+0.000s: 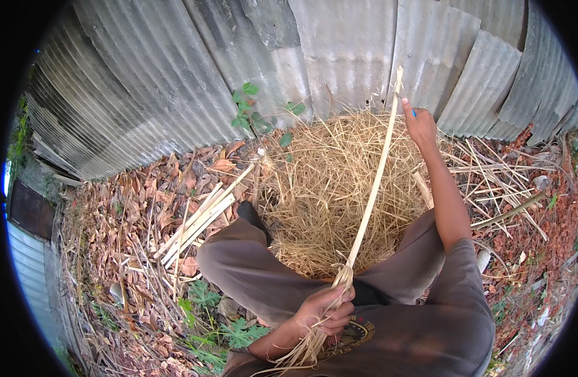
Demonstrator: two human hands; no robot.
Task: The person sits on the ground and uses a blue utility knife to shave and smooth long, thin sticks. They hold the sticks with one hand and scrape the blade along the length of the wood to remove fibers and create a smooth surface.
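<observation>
A long pale bamboo strip (372, 188) runs from my lap up toward the metal wall. My left hand (323, 311) is closed around its lower, frayed end, where thin fibres splay out below my fingers. My right hand (419, 124) is stretched out far ahead, next to the strip's upper part; it grips a small tool with a blue handle (414, 114), of which only a bit shows. I am sitting with both knees bent, in grey-brown trousers (251, 267).
A heap of dry straw-like shavings (320, 188) lies between my legs. Several split bamboo strips (198, 223) lie on dead leaves at left. More sticks (499, 182) are scattered at right. A corrugated metal wall (301, 56) closes off the far side.
</observation>
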